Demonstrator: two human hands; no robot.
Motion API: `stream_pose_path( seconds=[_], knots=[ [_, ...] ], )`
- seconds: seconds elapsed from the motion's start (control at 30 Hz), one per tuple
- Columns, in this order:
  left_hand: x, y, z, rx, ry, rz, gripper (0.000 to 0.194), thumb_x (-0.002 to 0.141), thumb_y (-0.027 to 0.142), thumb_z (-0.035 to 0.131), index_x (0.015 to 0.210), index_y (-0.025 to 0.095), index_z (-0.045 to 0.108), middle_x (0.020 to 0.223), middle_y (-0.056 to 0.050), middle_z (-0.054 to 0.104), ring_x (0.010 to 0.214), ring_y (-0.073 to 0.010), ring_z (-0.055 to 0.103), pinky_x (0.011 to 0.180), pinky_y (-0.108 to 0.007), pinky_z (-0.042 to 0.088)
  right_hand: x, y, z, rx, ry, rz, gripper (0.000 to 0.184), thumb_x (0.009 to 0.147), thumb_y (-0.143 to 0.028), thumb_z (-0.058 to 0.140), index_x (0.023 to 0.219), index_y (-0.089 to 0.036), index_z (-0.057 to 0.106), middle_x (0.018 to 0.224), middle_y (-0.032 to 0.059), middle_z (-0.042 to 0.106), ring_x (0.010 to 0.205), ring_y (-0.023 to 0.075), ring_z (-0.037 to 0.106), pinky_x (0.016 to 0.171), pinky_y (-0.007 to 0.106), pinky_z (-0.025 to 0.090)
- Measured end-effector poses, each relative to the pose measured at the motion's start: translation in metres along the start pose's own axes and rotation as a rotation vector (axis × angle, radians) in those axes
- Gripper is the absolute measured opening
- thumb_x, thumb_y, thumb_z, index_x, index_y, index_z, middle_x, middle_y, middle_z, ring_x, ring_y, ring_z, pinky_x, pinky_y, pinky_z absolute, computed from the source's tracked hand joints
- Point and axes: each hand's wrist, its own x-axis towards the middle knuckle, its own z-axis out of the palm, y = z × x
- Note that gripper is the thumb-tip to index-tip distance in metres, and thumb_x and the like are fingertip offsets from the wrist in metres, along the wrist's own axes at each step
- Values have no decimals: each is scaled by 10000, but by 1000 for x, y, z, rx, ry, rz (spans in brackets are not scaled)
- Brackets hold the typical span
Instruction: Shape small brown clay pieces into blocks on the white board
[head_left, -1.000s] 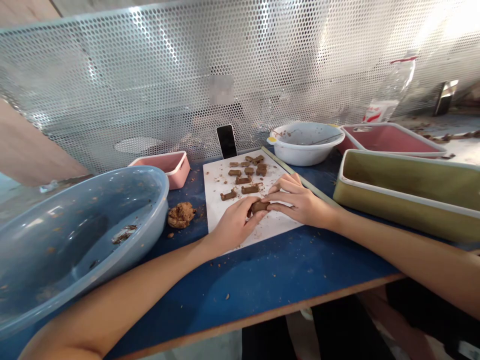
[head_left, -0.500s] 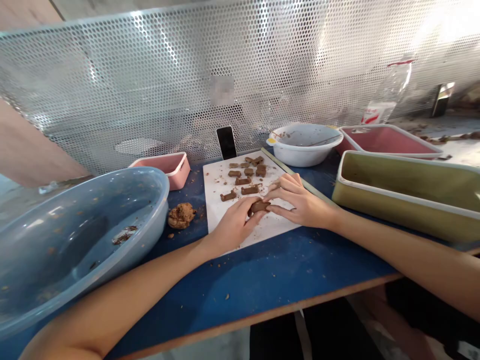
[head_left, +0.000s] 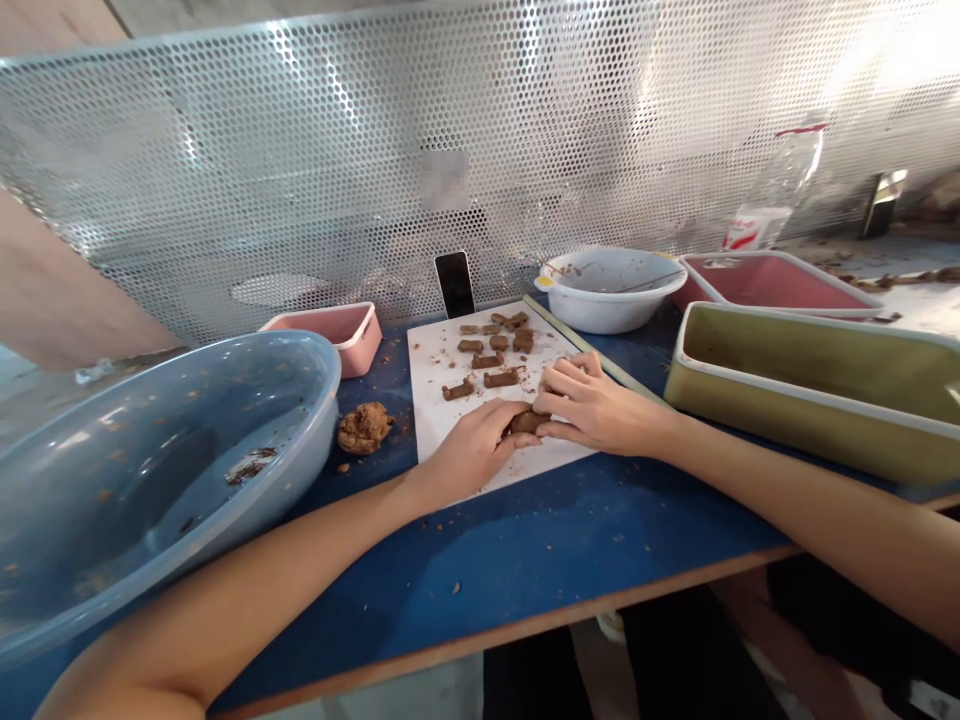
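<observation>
Between my two hands, low over the near part of a white board (head_left: 439, 440), is a piece of brown clay (head_left: 529, 422). My left hand (head_left: 480, 445) grips its left end, thumb in front and fingers behind. At the other end, my right hand (head_left: 589, 408) has its thumb and curled fingers on the clay. Just beyond my hands lie several small shaped clay pieces, among them a bar with raised ends (head_left: 501, 378) and another like it (head_left: 457, 390). To the left of the board sits a rough clay lump (head_left: 364, 428) on the blue table (head_left: 480, 560).
A large blue basin (head_left: 300, 345) stands at left, with a small pink box (head_left: 360, 345) behind it. A phone (head_left: 454, 284) leans at the back. On the right are a pale stick (head_left: 600, 350), a white basin (head_left: 611, 310), a pink tray (head_left: 780, 280) and a green trough (head_left: 810, 400).
Both hands and the clay piece have shifted slightly to the right and nearer. My right hand's fingers are curled more closely over the clay.
</observation>
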Motion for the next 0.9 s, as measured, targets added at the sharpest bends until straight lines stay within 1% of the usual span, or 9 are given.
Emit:
stream_pose_path(
  seconds=[0.13,0.27,0.53,0.73,0.8,0.9],
  knots=[
    [1,0,-2,-25,-32,-3,389,1161,544,541,1162,180,678,1035,-88,750,950,-235,725,899,-370,598,1,0,0,61,-3,-2,358,1204,-411,433,984,-215,637,967,62,620,932,248,493,874,409,327],
    [2,3,-4,-78,-18,-4,320,1166,469,540,1128,182,676,1015,-81,753,938,-226,727,899,-362,600,2,-2,0,178,-20,28,377,1218,-419,383,972,-218,586,966,48,605,923,232,494,886,396,336],
    [2,3,-6,-104,-35,15,329,1171,484,529,1140,190,673,981,-82,753,909,-226,735,890,-359,612,3,-3,-1,270,-24,57,313,1200,-367,440,965,-220,585,950,38,585,908,228,477,856,386,308],
    [0,3,-6,-113,-24,67,308,1180,465,526,1155,188,658,1024,-90,762,933,-220,749,887,-350,610,4,-6,-1,318,28,49,289,1194,-318,447,934,-227,537,914,19,556,879,210,465,838,376,297],
    [0,4,-7,-98,-36,67,324,1186,472,505,1162,189,659,1043,-93,759,954,-221,752,900,-355,614,4,-7,-1,321,53,40,278,1186,-301,456,925,-231,521,898,11,538,872,205,462,838,376,296],
    [-1,6,-7,-88,-51,57,359,1190,499,478,1225,193,663,1066,-98,751,971,-224,756,906,-364,622,3,-8,-1,347,79,45,260,1170,-273,473,915,-234,501,887,1,507,869,199,464,837,373,299]
  ],
)
